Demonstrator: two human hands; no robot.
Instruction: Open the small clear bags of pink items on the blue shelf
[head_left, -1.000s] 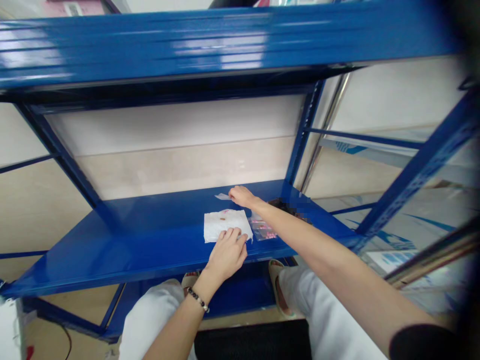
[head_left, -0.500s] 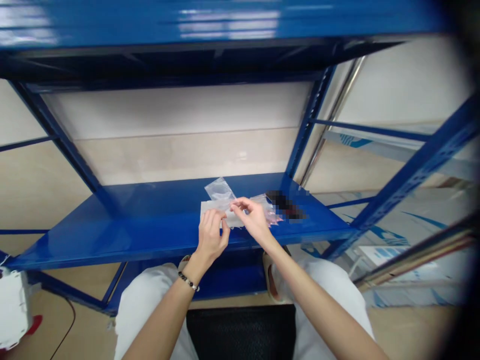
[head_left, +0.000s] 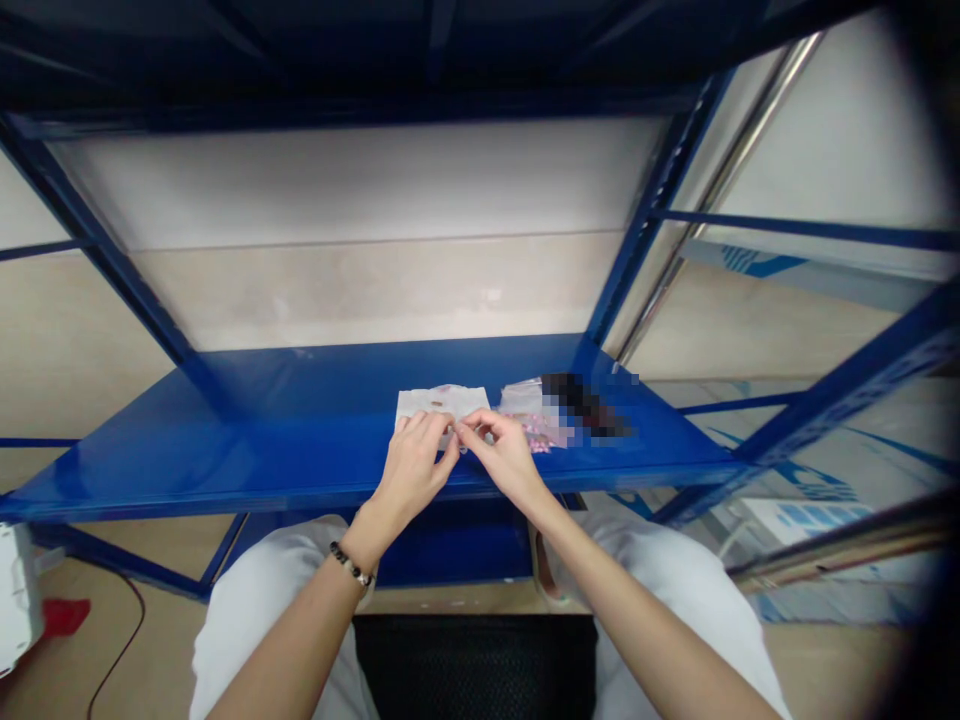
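My left hand and my right hand meet fingertip to fingertip above the front of a blue metal shelf. Together they pinch a small clear plastic bag, mostly hidden by the fingers. Just behind the hands a white tissue with small brown bits on it lies flat on the shelf. To its right lie clear bags with pink contents beside a blurred dark object.
A blue upper shelf hangs overhead. Blue uprights and a chrome pole stand to the right. My knees in white trousers are below the shelf. A white device and a red item lie on the floor at left.
My right hand fetched a clear bag from the back of the shelf and brought it forward. My left hand left the tissue and joined it. The view tilted down.
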